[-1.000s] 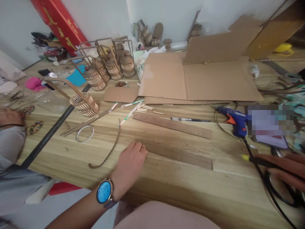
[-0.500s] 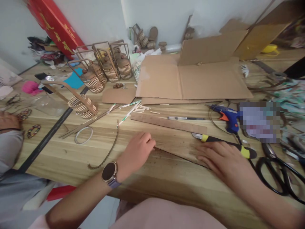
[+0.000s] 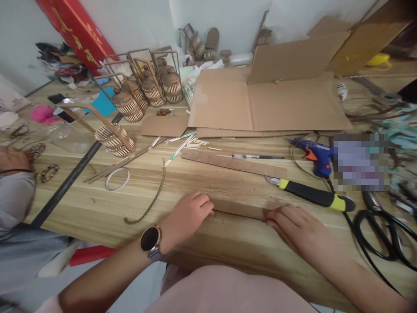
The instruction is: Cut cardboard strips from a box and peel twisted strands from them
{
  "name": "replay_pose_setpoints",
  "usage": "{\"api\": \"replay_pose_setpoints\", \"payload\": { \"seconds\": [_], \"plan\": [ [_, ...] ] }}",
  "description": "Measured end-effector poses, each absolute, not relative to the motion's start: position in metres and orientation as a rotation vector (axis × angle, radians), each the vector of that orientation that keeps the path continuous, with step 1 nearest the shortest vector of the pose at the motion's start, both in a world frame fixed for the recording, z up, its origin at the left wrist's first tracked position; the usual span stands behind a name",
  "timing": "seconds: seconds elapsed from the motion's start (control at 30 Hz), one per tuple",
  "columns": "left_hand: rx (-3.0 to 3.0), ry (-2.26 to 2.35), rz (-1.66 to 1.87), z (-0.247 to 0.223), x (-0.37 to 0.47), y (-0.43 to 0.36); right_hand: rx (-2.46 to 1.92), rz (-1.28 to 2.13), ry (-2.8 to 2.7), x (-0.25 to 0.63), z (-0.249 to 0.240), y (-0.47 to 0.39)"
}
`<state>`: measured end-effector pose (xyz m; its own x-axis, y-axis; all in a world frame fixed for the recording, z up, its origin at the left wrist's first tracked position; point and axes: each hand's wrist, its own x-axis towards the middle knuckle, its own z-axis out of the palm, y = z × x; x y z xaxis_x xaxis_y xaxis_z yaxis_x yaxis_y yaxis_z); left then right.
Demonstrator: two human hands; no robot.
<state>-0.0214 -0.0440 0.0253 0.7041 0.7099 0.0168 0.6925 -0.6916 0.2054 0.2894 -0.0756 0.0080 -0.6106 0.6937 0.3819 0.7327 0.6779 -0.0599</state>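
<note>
A narrow cardboard strip (image 3: 240, 209) lies between my hands near the front of the table, its corrugated edge facing me. My left hand (image 3: 190, 219) pinches the strip's left end with curled fingers. At the right end, the thumb and fingers of my right hand (image 3: 298, 224) close on it. Behind the strip, a longer cardboard strip (image 3: 228, 164) lies flat. A yellow and black utility knife (image 3: 308, 194), blade out, rests just beyond my right hand. To the left of my left hand is a curved braided cord (image 3: 156, 198).
Black-handled scissors (image 3: 374, 232) and a blue glue gun (image 3: 317, 156) lie at right. An opened cardboard box (image 3: 221, 104), cut sticks (image 3: 197, 143), a pen (image 3: 257, 157), a white ring (image 3: 117, 179) and small lantern-like baskets (image 3: 128, 106) are farther back. Another person's hand (image 3: 13, 161) rests at left.
My right hand has moved left and its fingers have closed on the strip's right end. The strip now shows its flat face more. The view has shifted slightly.
</note>
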Motion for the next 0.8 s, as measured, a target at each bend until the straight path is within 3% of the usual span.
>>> {"api": "replay_pose_setpoints", "payload": {
  "seconds": [0.23, 0.57, 0.8],
  "plan": [
    [2.649, 1.13, 0.236, 0.021, -0.019, -0.024, -1.279, 0.247, -2.528, 0.287, 0.017, -0.06],
    [2.701, 1.37, 0.124, 0.018, -0.01, -0.014, -1.317, -0.039, -2.497, 0.285, 0.009, -0.054],
    [2.937, 0.861, 0.252, 0.02, 0.014, -0.022, -1.378, -0.12, -2.439, 0.291, 0.012, -0.057]
  ]
}}
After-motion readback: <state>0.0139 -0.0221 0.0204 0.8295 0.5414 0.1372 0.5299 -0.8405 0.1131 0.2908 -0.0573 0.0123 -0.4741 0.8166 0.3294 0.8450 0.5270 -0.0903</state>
